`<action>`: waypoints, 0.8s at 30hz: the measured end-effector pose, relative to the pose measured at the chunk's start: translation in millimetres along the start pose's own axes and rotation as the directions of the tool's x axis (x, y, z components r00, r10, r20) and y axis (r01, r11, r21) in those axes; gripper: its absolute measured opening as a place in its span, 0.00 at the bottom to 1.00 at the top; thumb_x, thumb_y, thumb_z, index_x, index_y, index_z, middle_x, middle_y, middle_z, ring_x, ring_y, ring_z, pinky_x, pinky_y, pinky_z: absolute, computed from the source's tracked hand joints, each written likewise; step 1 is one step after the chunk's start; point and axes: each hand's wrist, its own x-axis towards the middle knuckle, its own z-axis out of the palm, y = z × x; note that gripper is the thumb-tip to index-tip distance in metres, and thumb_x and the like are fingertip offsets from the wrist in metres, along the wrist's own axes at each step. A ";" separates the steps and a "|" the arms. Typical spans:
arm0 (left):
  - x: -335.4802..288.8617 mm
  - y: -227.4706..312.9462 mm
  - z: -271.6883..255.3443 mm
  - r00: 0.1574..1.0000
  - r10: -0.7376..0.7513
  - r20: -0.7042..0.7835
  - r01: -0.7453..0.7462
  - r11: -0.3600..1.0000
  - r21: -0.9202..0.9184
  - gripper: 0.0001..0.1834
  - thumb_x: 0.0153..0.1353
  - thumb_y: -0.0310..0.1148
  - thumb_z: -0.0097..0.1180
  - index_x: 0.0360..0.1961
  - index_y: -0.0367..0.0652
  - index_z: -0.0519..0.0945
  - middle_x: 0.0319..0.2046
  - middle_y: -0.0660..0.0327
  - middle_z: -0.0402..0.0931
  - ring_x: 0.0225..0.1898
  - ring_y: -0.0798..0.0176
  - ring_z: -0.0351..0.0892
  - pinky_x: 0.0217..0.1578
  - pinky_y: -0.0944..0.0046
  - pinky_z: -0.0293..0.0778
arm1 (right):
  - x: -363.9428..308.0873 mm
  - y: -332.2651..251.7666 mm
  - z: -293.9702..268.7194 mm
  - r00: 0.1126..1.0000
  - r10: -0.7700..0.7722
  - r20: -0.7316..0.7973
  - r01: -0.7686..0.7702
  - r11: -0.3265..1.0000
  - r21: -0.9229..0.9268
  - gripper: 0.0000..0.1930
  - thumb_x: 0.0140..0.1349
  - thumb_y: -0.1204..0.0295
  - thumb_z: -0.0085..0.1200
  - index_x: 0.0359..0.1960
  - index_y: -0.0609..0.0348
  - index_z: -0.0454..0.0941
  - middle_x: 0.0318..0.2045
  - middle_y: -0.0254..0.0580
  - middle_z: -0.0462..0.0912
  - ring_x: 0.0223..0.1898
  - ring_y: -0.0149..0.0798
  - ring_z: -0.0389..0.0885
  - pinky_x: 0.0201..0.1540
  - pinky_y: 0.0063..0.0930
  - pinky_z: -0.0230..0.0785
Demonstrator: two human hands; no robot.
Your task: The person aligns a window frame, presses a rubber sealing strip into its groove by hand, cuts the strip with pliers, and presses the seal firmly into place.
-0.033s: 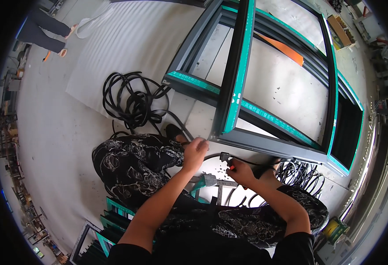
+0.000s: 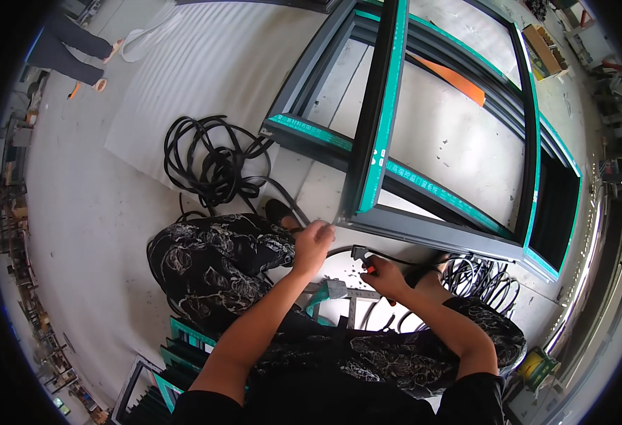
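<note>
My left hand (image 2: 315, 244) is closed around a black rubber strip (image 2: 293, 204), close to the near left corner of a dark frame (image 2: 431, 230) with green film. This strip runs back to a loose black coil (image 2: 215, 166) on the floor. In my right hand (image 2: 387, 278) is a small hand tool (image 2: 360, 252) with a dark head and a red part at the grip. The tool's head lies against the strip between my hands; whether its jaws are closed on it cannot be made out. My fingers hide most of the handle.
A second tangle of black strip (image 2: 477, 283) lies by my right foot. Below my hands is a grey and green piece (image 2: 332, 290). Stacked green-filmed frames (image 2: 183, 354) stand at lower left. An orange strip (image 2: 456, 79) lies within the frame. Another person's legs (image 2: 66, 46) show far left.
</note>
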 end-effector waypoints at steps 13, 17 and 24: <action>5.6 -1.5 -1.8 0.998 0.070 0.005 -0.070 0.996 0.061 0.10 0.57 0.33 0.52 0.27 0.34 0.75 0.19 0.61 0.73 0.23 0.69 0.71 0.26 0.69 0.66 | -33.3 -42.3 -12.0 0.980 0.089 0.176 -0.164 0.863 0.477 0.18 0.51 0.71 0.57 0.43 0.62 0.69 0.31 0.38 0.76 0.32 0.30 0.73 0.38 0.23 0.67; 10.9 2.0 -4.4 0.996 0.078 0.047 -0.082 0.992 0.100 0.09 0.55 0.31 0.51 0.27 0.35 0.75 0.18 0.58 0.73 0.22 0.66 0.71 0.26 0.67 0.66 | -8.1 -48.1 -17.2 0.999 -0.046 -0.012 0.048 0.957 0.285 0.19 0.50 0.69 0.56 0.43 0.62 0.69 0.23 0.42 0.73 0.24 0.33 0.71 0.31 0.27 0.66; 12.0 16.2 -18.7 0.964 0.253 0.087 -0.268 0.908 0.321 0.06 0.53 0.27 0.54 0.26 0.33 0.75 0.16 0.60 0.71 0.19 0.70 0.69 0.21 0.69 0.63 | 10.3 -70.1 -25.2 0.995 0.053 0.083 -0.070 0.973 0.219 0.21 0.49 0.71 0.55 0.47 0.61 0.70 0.25 0.43 0.75 0.27 0.34 0.72 0.34 0.27 0.67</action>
